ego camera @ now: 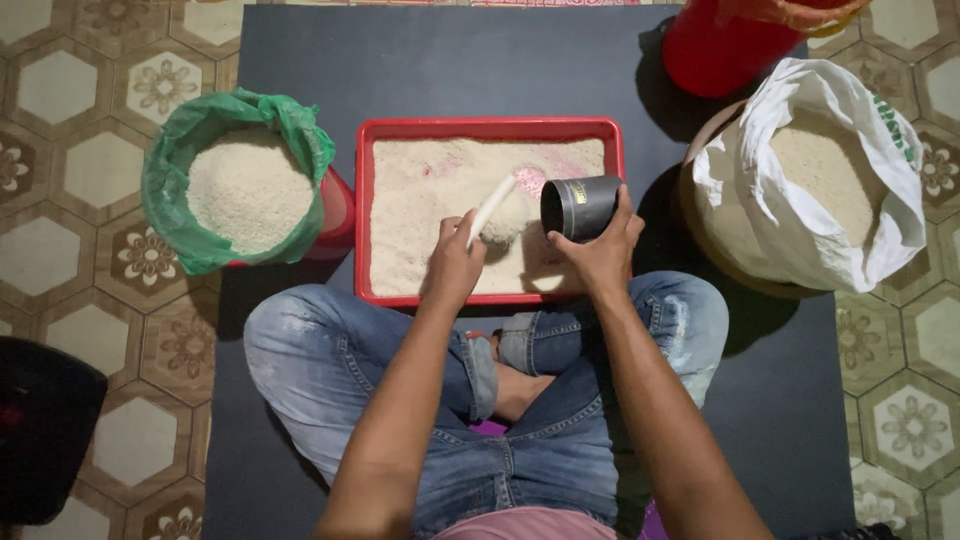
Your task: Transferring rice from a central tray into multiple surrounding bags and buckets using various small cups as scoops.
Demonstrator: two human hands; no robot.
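Note:
A red rectangular tray (364, 200) filled with white rice lies on a dark mat in front of my crossed legs. My left hand (455, 262) grips a white scoop (492, 207) by its handle, its bowl heaped with rice over the tray. My right hand (603, 252) holds a dark cylindrical cup (581, 206) tipped on its side, its mouth facing left toward the scoop. The two hands are close together above the tray's near right part.
A green bag (180, 150) of rice stands left of the tray, against a red container (338, 210). A white sack (850, 100) of rice sits in a round basket at right. A red vessel (715, 50) is at the top right. A black object (40, 420) lies on the patterned tiles at left.

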